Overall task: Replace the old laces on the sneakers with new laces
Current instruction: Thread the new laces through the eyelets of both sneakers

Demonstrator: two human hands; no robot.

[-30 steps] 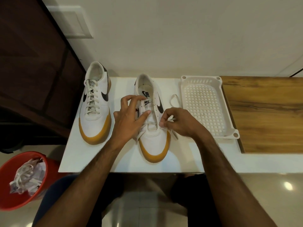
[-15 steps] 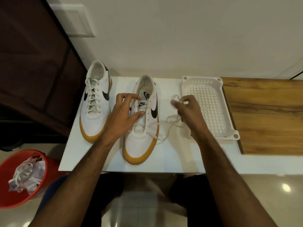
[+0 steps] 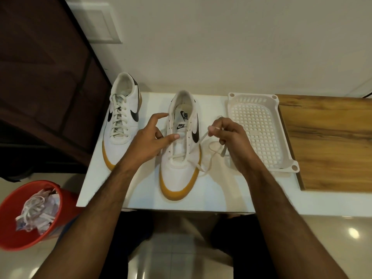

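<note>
White table (image 3: 96,190), wall behind. Our right hand (image 3: 231,137), pinching the new lace (image 3: 203,137), has drawn it taut from the right sneaker (image 3: 181,158); left hand (image 3: 149,141), fingers relaxed, steadies it. Next eyelet, we judge.

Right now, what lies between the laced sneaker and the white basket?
In the head view, the half-laced sneaker, steadied by the left hand, and the right hand pinching its lace.

Your two forearms are bare to the edge of view — no sleeves, watch or rings on your left hand (image 3: 149,141) or right hand (image 3: 231,137). Below, dark shorts (image 3: 241,238) cover your thighs — knees bare.
</note>
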